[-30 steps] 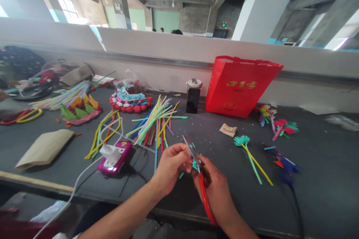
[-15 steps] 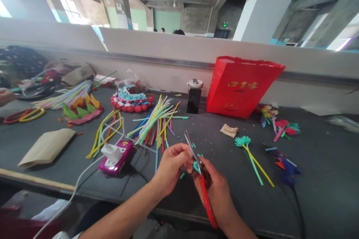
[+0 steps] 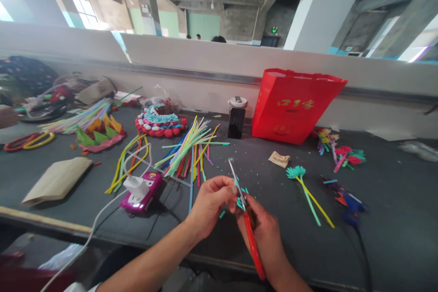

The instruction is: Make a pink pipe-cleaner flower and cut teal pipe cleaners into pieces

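Note:
My right hand [image 3: 265, 230] is closed around red-handled scissors [image 3: 253, 248], their blades pointing up and away from me and nearly together. Close beside the blades, my left hand [image 3: 214, 203] has thumb and fingers pinched. A tiny teal bit shows at those fingertips, but what they hold is mostly hidden. Short teal clippings [image 3: 245, 190] lie on the table around the blades. Farther right rests a teal flower [image 3: 296, 172] with a green and a yellow stem.
Colourful pipe cleaners [image 3: 191, 148] lie in a pile behind my left hand. A purple power strip [image 3: 150, 194] with a white plug is at left. A phone [image 3: 237, 123] and red bag [image 3: 294, 109] stand behind; a glue gun [image 3: 349, 200] lies right. Another person's hand [image 3: 7, 117] shows far left.
The scissor blades, slightly apart before, have come together. My left hand stays almost in place. The other person's hand at the far left has shifted a little.

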A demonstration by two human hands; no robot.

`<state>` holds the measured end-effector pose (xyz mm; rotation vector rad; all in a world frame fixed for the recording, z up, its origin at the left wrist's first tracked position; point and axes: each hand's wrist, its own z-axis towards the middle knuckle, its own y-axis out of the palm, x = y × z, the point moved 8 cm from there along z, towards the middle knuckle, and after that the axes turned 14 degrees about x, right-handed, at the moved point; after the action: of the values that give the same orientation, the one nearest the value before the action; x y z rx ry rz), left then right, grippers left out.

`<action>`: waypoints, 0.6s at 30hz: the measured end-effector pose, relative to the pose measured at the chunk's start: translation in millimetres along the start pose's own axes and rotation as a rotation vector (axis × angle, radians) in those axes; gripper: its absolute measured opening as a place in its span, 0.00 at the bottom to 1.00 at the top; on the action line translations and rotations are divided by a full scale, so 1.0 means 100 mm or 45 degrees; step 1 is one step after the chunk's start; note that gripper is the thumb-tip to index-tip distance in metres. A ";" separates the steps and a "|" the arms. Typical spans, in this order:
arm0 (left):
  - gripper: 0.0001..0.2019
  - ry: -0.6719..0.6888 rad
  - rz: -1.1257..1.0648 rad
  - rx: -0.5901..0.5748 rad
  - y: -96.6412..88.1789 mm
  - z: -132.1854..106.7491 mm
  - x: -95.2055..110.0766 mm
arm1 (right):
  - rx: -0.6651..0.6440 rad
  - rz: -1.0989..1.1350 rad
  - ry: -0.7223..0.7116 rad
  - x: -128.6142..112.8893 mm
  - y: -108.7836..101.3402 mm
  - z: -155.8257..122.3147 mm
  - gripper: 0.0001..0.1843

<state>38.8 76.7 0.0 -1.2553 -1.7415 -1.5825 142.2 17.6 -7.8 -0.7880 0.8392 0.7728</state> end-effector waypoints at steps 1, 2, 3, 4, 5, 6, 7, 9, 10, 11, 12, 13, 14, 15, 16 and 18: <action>0.07 -0.001 0.012 -0.010 0.01 -0.01 -0.01 | -0.005 -0.003 -0.003 -0.01 0.00 0.01 0.19; 0.06 0.000 0.019 -0.019 0.01 -0.02 -0.02 | -0.013 -0.003 -0.005 -0.01 0.00 0.01 0.19; 0.07 0.000 0.021 -0.023 0.02 -0.02 -0.02 | -0.014 -0.001 -0.005 -0.01 -0.01 0.02 0.20; 0.07 -0.002 0.018 -0.024 0.02 -0.03 -0.03 | -0.008 0.000 0.001 -0.01 -0.02 0.03 0.20; 0.07 -0.006 0.015 -0.022 0.02 -0.03 -0.03 | 0.002 -0.001 0.018 0.01 -0.04 0.04 0.20; 0.07 -0.015 0.012 -0.023 0.02 -0.03 -0.03 | 0.017 -0.001 0.045 0.03 -0.06 0.06 0.19; 0.07 -0.030 0.010 -0.029 0.03 -0.03 -0.04 | 0.041 0.006 0.080 0.05 -0.09 0.07 0.18; 0.07 -0.076 0.011 -0.055 0.04 -0.04 -0.06 | 0.102 0.056 0.166 0.07 -0.17 0.11 0.18; 0.08 -0.106 0.013 -0.067 0.05 -0.04 -0.09 | 0.125 0.102 0.204 0.06 -0.20 0.14 0.19; 0.08 -0.139 0.020 -0.076 0.05 -0.04 -0.11 | 0.152 0.158 0.231 0.05 -0.24 0.16 0.20; 0.08 -0.172 0.036 -0.083 0.05 -0.04 -0.15 | 0.165 0.214 0.248 0.02 -0.26 0.19 0.21; 0.08 -0.203 0.058 -0.087 0.05 -0.04 -0.18 | 0.163 0.260 0.257 -0.02 -0.28 0.22 0.22; 0.08 -0.234 0.083 -0.094 0.06 -0.04 -0.21 | 0.153 0.300 0.257 -0.06 -0.28 0.24 0.22; 0.08 -0.264 0.105 -0.106 0.06 -0.04 -0.24 | 0.131 0.336 0.251 -0.09 -0.28 0.27 0.22; 0.07 -0.294 0.121 -0.121 0.07 -0.04 -0.27 | 0.101 0.367 0.246 -0.12 -0.27 0.29 0.22; 0.07 -0.349 0.136 -0.154 0.08 -0.06 -0.32 | 0.026 0.421 0.236 -0.15 -0.24 0.32 0.22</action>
<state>58.9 60.7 -21.0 -1.6631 -1.7241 -1.5315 165.5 28.5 25.8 -0.7181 1.1605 0.9908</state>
